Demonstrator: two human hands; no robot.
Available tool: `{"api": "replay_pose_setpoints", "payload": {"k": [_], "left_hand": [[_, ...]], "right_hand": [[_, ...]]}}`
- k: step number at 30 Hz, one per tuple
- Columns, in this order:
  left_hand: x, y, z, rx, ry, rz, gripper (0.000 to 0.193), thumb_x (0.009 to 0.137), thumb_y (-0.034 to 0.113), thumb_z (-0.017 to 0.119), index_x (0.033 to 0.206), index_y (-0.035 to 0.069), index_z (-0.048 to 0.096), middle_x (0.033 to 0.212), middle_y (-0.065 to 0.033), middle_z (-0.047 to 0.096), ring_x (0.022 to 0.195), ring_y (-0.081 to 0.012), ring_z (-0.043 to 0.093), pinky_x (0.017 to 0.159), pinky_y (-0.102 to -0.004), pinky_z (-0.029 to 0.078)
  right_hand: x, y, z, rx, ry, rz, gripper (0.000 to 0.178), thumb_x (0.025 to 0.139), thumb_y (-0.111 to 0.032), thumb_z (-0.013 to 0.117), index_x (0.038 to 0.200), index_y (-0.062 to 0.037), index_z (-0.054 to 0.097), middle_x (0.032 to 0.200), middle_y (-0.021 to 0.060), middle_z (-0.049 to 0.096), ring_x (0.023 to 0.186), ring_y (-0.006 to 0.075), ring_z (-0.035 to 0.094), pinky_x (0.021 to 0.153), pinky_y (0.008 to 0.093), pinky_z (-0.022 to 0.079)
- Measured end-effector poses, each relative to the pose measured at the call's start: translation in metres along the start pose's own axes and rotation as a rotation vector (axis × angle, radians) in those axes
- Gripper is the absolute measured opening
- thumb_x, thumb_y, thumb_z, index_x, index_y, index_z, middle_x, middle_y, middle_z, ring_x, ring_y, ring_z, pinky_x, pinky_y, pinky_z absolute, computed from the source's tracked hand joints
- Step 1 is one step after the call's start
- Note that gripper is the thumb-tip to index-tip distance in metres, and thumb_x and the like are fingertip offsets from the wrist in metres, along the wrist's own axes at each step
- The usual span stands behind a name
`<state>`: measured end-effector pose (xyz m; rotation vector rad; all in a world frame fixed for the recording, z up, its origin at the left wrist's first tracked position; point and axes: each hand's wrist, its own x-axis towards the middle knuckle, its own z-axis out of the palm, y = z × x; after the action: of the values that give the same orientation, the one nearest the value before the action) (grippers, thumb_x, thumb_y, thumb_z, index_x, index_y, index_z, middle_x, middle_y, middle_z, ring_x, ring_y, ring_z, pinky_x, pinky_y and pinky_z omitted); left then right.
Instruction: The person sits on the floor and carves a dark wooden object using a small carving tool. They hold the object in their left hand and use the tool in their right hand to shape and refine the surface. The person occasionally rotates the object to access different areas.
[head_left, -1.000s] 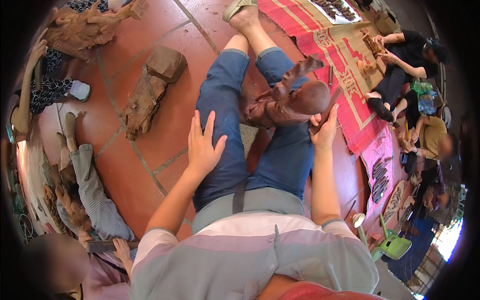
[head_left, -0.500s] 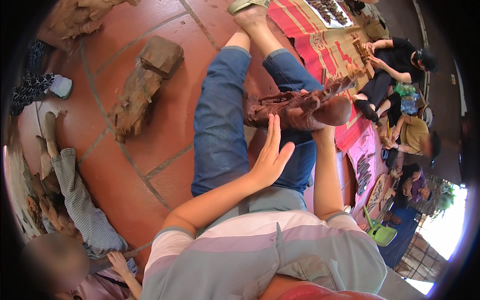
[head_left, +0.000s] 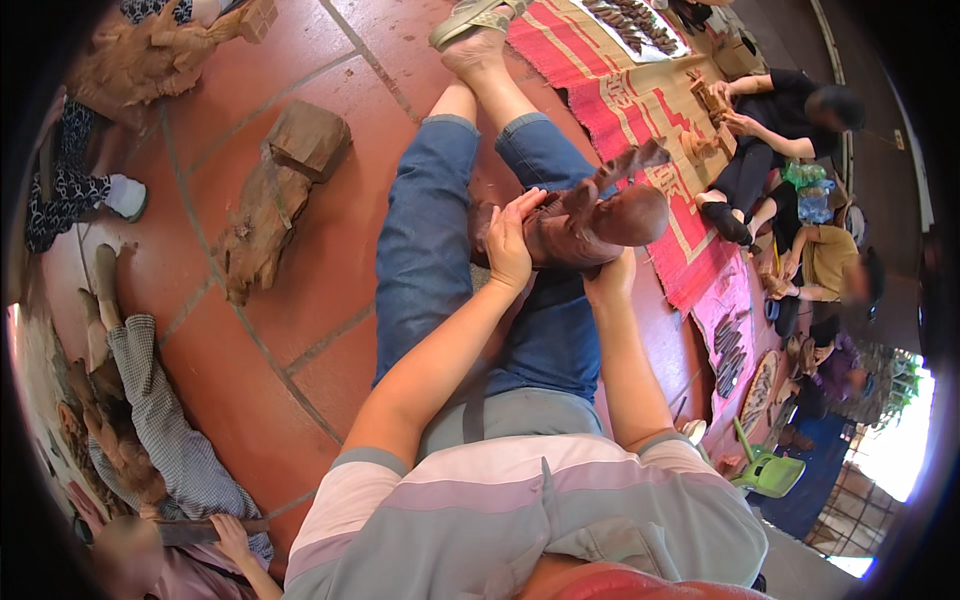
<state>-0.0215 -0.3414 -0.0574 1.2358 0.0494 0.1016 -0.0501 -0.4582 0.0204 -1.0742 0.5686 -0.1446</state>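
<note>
Across my lap lies a dark reddish-brown carved wooden figure, with a smooth rounded end on the right and a knobbly branch-like piece rising beside it. My left hand is laid over its left part, fingers together and bent onto the wood. Under the rounded end, my right hand holds the figure from below; most of its fingers are hidden behind the wood. My legs in blue jeans stretch out beneath it.
A rough block of wood rests on the red tile floor to the left. A red and tan woven mat lies at the right, where a person in black handles a wooden piece. At lower left another person sits with a checked-trouser leg outstretched.
My left hand has gone from held out, fingers straight beside the figure, to resting on it. The figure has shifted slightly left and turned; my right hand still supports it.
</note>
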Motion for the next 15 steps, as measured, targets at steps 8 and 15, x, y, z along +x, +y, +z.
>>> {"api": "replay_pose_setpoints", "payload": {"k": [8,15], "left_hand": [[0.041,0.017,-0.04,-0.083,-0.195,-0.286,0.072,0.1,0.049,0.027,0.09,-0.008,0.07,0.08,-0.0103,0.069,0.073,-0.0152,0.063,0.071,-0.0266,0.049],[0.031,0.031,-0.051,-0.068,-0.14,-0.243,0.063,0.1,0.052,0.031,0.103,-0.001,0.065,0.096,-0.0053,0.065,0.09,-0.0123,0.057,0.085,-0.0265,0.044]], "right_hand": [[-0.044,0.033,0.027,0.16,0.037,-0.055,0.022,0.098,-0.031,0.048,0.107,-0.0129,0.056,0.09,-0.0032,0.06,0.072,0.008,0.057,0.059,0.0212,0.045],[-0.057,0.028,0.044,0.167,-0.047,-0.097,0.028,0.1,-0.026,0.048,0.12,-0.0074,0.053,0.096,-0.0023,0.056,0.083,0.0066,0.051,0.076,0.0227,0.041]]}}
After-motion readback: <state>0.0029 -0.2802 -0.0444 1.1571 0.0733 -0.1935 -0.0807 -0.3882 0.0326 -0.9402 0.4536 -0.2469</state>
